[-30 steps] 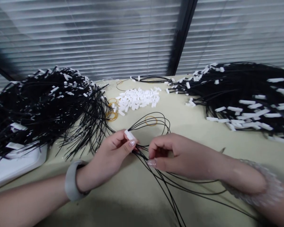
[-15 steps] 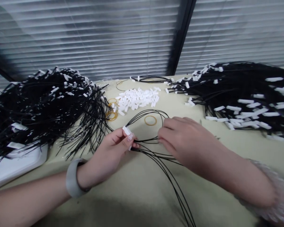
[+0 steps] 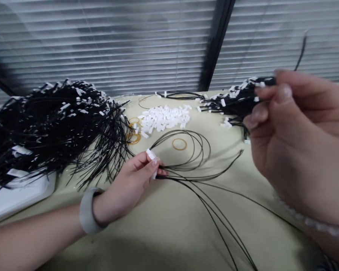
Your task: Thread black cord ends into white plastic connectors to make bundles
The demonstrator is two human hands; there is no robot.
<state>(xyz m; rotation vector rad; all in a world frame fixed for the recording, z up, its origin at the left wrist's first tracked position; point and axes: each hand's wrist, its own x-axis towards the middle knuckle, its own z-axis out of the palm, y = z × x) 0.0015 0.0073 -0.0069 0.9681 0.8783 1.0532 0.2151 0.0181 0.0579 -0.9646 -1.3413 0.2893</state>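
My left hand (image 3: 132, 178) pinches white connectors (image 3: 151, 155) above the middle of the table. Thin black wires (image 3: 197, 180) run out from them to the right, some curving back in loops, others trailing toward the front edge. High on the right, close to the camera, my right hand (image 3: 296, 124) is closed on a black wire (image 3: 301, 51) whose end sticks up above the fingers. A yellow rubber band (image 3: 179, 144) lies on the table behind the looped wires.
A heap of black wires (image 3: 45, 116) covers the left side, above a white tray (image 3: 31, 199). Loose white connectors (image 3: 165, 117) lie at the back middle, with more rubber bands (image 3: 134, 138) beside them. Another wire pile (image 3: 234, 101) is partly behind my right hand. Blinds (image 3: 158, 45) stand behind the table.
My right hand has moved from the looped wires up and right, toward the camera. The wires it was at have spread out. My left hand has hardly moved.
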